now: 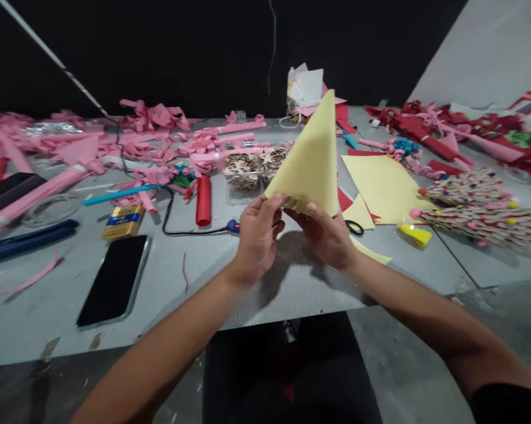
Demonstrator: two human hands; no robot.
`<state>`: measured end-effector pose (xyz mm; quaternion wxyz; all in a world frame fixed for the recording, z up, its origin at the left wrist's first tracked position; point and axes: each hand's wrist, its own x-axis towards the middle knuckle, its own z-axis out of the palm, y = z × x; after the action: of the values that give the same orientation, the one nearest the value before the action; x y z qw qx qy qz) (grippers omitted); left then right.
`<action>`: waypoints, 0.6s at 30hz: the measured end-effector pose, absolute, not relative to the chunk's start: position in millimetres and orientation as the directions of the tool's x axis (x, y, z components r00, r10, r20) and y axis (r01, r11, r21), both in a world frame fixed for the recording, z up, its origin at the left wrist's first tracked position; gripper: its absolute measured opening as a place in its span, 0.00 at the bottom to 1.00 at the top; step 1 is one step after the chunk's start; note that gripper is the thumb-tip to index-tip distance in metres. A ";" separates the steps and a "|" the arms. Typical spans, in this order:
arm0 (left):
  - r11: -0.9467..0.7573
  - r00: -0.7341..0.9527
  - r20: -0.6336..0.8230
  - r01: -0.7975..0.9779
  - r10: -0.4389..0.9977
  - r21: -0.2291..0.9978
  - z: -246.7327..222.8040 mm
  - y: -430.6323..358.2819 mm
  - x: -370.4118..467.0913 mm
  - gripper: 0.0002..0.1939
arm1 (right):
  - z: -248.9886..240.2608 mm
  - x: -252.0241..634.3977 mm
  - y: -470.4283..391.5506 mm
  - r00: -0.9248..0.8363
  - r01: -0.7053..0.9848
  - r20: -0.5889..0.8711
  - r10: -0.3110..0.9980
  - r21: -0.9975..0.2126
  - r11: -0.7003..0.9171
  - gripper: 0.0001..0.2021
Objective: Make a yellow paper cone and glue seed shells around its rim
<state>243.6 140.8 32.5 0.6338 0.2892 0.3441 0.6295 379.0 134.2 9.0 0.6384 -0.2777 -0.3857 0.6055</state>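
I'm looking across the head view now and I can't read a single word, brand or number, with the blue band on the gold packet (123,222) too blurred and the pale mark on the small blue handle (234,226) too tiny.

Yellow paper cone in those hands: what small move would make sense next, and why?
I would perhaps pinch and gently even up its lower edge. The yellow paper cone points upward, and the left hand and right hand both hold it down at that edge, so the fingers seem well placed to adjust it.
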 end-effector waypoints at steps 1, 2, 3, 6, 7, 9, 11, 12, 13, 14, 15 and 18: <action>0.040 -0.035 -0.076 -0.598 0.996 0.800 32.5 141.4 243.5 0.25 | 8.4 378.5 134.5 -0.033 -0.569 0.155 0.987 -0.815 0.109 0.30; 0.042 -0.040 -0.082 -0.595 0.996 0.803 32.4 141.8 243.4 0.25 | 7.9 378.2 135.0 -0.031 -0.578 0.151 0.988 -0.809 0.105 0.30; 0.045 -0.045 -0.088 -0.591 0.995 0.806 32.2 142.3 243.5 0.24 | 7.7 378.2 135.6 -0.028 -0.583 0.140 0.990 -0.806 0.097 0.31; 0.045 -0.053 -0.093 -0.582 0.994 0.812 31.4 143.3 243.5 0.22 | 7.9 379.1 138.0 -0.038 -0.574 0.121 0.992 -0.815 0.077 0.32; 0.038 -0.058 -0.088 -0.581 0.994 0.813 31.4 143.5 243.5 0.21 | 8.3 379.5 138.8 -0.044 -0.573 0.123 0.991 -0.816 0.075 0.32; 0.023 -0.062 -0.072 -0.583 0.995 0.812 31.7 143.5 243.5 0.20 | 9.1 380.1 140.3 -0.056 -0.582 0.124 0.991 -0.811 0.069 0.34; 0.014 -0.064 -0.063 -0.581 0.996 0.814 33.0 143.0 243.7 0.19 | 9.6 380.3 141.6 -0.059 -0.600 0.120 0.991 -0.798 0.061 0.36; 0.010 -0.070 -0.062 -0.576 0.996 0.817 34.0 142.5 243.9 0.19 | 9.7 380.2 142.3 -0.062 -0.610 0.117 0.991 -0.791 0.055 0.37; 0.011 -0.074 -0.064 -0.567 0.995 0.824 35.4 141.9 244.2 0.19 | 9.6 380.2 142.9 -0.064 -0.618 0.114 0.991 -0.785 0.050 0.38; 0.010 -0.080 -0.066 -0.560 0.995 0.829 37.0 141.3 244.7 0.19 | 9.3 380.1 143.5 -0.067 -0.626 0.111 0.992 -0.778 0.045 0.37; 0.009 -0.085 -0.067 -0.556 0.994 0.831 38.8 140.5 245.3 0.20 | 8.9 380.1 144.2 -0.069 -0.634 0.109 0.992 -0.772 0.041 0.36; 0.016 -0.067 -0.064 -0.556 0.996 0.831 44.7 138.3 247.5 0.23 | 7.0 380.7 146.9 -0.054 -0.656 0.099 0.994 -0.753 0.039 0.30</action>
<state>247.5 138.3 44.7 0.6126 0.3021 0.3642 0.6330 380.7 146.9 7.0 0.6394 -0.2532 -0.3330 0.6452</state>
